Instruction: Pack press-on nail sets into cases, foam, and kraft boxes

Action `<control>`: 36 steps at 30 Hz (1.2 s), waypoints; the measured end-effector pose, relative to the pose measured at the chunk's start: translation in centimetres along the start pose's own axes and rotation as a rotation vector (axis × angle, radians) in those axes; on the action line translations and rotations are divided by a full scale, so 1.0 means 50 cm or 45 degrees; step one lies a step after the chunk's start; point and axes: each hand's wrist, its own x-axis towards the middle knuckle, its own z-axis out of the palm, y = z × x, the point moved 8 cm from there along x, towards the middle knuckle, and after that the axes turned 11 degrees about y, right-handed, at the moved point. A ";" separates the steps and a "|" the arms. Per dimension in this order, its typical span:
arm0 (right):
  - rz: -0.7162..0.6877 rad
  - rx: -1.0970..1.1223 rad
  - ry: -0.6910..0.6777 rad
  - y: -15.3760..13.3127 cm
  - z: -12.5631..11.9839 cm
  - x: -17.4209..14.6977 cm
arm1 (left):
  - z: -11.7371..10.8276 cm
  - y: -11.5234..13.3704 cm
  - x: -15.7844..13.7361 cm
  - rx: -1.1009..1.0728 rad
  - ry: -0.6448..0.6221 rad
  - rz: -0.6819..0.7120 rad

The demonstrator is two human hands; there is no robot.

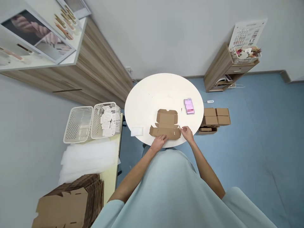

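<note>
One box (167,118) mid-fold imo, left hand (159,142) and right hand (187,133) at it, can't tell if either's gripping, side flaps (152,130) probably need lifting next.

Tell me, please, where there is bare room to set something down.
In the far middle of the table, between its far rim and the cardboard blank, left of the pink item. The near edge is crowded: blank, left hand, right hand.
</note>
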 end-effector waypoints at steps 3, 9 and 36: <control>0.052 -0.012 0.013 0.021 -0.004 0.007 | 0.039 -0.019 0.004 0.018 -0.144 -0.087; -0.074 -0.152 -0.075 -0.034 0.042 0.033 | 0.073 -0.056 0.001 0.082 -0.336 -0.163; -0.561 -0.754 -0.830 -0.026 0.240 -0.042 | -0.005 -0.214 -0.068 -0.302 -0.056 -1.089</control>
